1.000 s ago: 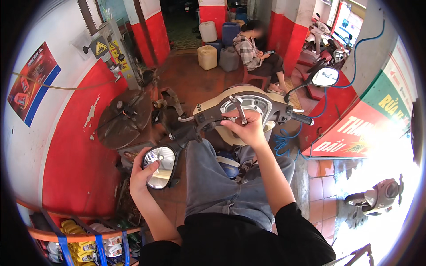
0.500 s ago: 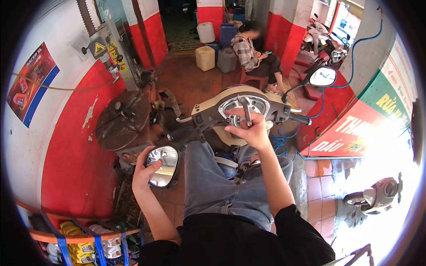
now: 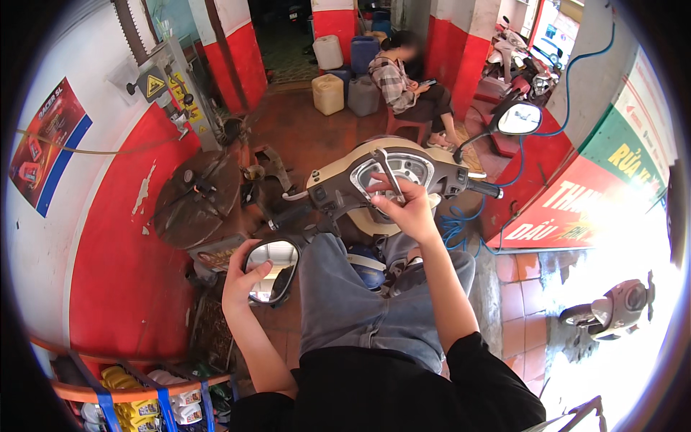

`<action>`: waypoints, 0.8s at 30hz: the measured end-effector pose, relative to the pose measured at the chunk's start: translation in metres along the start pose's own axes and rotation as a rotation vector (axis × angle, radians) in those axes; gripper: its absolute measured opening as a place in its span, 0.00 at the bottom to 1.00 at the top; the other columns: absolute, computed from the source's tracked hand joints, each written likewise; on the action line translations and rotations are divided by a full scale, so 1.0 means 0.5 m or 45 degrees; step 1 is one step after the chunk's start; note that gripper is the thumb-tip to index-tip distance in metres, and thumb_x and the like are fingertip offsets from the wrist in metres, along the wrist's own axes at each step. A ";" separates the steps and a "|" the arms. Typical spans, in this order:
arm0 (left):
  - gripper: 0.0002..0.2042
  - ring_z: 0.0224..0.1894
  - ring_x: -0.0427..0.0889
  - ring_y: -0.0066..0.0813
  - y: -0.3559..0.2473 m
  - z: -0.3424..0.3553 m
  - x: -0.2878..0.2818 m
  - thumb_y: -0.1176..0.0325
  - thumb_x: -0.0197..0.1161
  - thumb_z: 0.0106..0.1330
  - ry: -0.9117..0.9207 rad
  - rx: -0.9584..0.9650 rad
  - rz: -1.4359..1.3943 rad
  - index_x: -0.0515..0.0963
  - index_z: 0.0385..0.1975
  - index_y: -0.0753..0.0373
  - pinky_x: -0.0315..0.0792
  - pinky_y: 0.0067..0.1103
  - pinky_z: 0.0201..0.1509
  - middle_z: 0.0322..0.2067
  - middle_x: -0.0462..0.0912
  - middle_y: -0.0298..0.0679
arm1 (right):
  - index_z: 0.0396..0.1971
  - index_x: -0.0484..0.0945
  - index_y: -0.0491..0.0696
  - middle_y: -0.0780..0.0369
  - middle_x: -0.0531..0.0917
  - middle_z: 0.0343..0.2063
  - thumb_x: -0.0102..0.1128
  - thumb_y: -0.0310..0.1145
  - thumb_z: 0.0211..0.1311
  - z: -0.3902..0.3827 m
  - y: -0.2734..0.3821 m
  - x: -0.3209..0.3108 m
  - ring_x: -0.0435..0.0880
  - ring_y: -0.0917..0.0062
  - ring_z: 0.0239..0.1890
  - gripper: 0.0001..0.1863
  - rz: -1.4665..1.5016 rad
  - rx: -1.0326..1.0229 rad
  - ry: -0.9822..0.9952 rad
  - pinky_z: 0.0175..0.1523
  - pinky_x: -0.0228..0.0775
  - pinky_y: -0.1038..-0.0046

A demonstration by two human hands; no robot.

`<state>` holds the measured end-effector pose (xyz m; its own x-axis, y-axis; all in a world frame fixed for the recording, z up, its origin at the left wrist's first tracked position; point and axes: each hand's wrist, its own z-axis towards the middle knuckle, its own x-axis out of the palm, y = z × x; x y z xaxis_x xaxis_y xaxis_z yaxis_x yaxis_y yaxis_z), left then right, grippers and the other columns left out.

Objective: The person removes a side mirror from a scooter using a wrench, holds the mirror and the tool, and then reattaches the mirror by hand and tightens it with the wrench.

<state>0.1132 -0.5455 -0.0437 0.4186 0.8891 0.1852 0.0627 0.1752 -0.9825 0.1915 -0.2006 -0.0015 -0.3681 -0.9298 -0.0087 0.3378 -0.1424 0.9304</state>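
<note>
so we're sitting at the front end of a cream and brown scooter, looking down over the handlebar. our left hand is clamped on the left mirror, thumb pressed across the glass and fingers wrapped round the outer edge of the housing. that mirror sits low, below the left handlebar grip and just beside our left thigh in grey jeans. can't really tell how its stem meets the bar from here.

our right hand has a metal wrench pinched between thumb and fingers, head end tilted up in front of the instrument cluster. no telling if the wrench touches the cluster or just hangs over it. the right mirror sticks up on its stalk beyond the right handlebar grip, well apart from both our hands.

round about us: a blue hose coiled past the right end of the bar, a person in a checked shirt on a red stool with a phone, plastic jerrycans next to them, and a rack of bottles down at our lower left.
</note>
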 end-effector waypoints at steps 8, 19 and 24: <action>0.29 0.44 0.79 0.22 -0.001 0.006 0.011 0.72 0.75 0.51 -0.003 -0.016 -0.058 0.72 0.54 0.66 0.71 0.18 0.51 0.44 0.79 0.37 | 0.42 0.84 0.45 0.74 0.82 0.31 0.73 0.19 0.48 -0.007 -0.025 -0.011 0.55 0.96 0.18 0.19 -0.060 -0.073 -0.006 0.24 0.49 0.87; 0.30 0.44 0.80 0.23 0.019 0.009 0.008 0.77 0.72 0.51 -0.002 0.006 -0.190 0.70 0.56 0.67 0.71 0.19 0.51 0.45 0.79 0.39 | 0.40 0.84 0.43 0.65 0.84 0.34 0.72 0.24 0.51 -0.024 0.002 -0.029 0.80 0.83 0.35 0.14 -0.161 -0.031 0.088 0.42 0.70 0.78; 0.31 0.45 0.79 0.24 0.017 0.009 0.009 0.77 0.73 0.50 0.019 -0.035 -0.155 0.70 0.57 0.68 0.71 0.19 0.52 0.46 0.79 0.39 | 0.40 0.84 0.44 0.65 0.83 0.32 0.72 0.25 0.51 -0.019 -0.028 -0.031 0.78 0.83 0.32 0.14 -0.288 -0.236 0.086 0.40 0.69 0.79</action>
<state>0.1118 -0.5381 -0.0513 0.4200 0.8554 0.3032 0.1385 0.2697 -0.9529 0.2007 -0.1874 -0.0177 -0.3958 -0.8869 -0.2380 0.4085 -0.4022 0.8194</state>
